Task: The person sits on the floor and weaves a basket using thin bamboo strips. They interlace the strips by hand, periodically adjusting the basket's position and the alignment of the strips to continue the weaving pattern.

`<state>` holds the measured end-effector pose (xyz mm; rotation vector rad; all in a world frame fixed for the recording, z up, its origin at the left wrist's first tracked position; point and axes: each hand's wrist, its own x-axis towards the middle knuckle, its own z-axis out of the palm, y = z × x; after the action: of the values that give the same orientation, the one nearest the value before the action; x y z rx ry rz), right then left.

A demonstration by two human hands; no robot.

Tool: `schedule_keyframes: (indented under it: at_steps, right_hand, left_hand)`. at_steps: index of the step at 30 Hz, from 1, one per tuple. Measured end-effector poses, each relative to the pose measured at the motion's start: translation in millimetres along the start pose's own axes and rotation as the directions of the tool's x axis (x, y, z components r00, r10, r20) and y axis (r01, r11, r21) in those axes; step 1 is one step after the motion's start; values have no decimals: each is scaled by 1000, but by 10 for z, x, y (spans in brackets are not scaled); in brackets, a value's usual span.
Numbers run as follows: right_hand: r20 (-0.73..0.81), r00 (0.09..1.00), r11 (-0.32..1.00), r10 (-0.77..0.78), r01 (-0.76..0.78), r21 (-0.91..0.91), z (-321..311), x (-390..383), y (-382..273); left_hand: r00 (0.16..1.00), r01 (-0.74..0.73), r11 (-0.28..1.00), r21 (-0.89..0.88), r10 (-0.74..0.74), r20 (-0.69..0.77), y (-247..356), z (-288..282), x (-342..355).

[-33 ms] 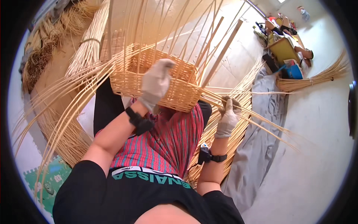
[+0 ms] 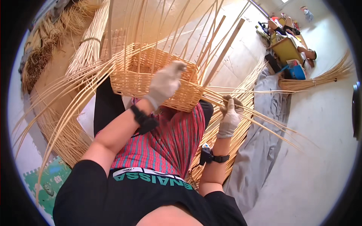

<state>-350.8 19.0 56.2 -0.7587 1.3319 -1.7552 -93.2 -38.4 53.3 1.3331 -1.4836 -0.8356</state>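
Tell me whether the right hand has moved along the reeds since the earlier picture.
No. The right hand grips the reeds at the same spot, just right of the basket corner.

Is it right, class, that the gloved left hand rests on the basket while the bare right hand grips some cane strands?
Not quite. In the head view the right hand is gloved too, not bare. The rest holds: the left hand rests on the basket, and the right hand grips cane strands.

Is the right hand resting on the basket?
No. The right hand grips loose wicker strands off to the side of the basket; the left hand is on it.
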Motion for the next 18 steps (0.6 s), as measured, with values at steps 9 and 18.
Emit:
schedule_keyframes:
  at_steps: [9, 18]
  right_hand:
    - [478, 751, 679, -456, 640, -358, 1412, 1166, -329]
    - [-34, 935, 934, -354, 351, -61, 101, 843, 272]
  left_hand:
    - [931, 82, 950, 300, -180, 317, -40, 503, 137]
    - [961, -4, 989, 149, -38, 275, -325, 468, 13]
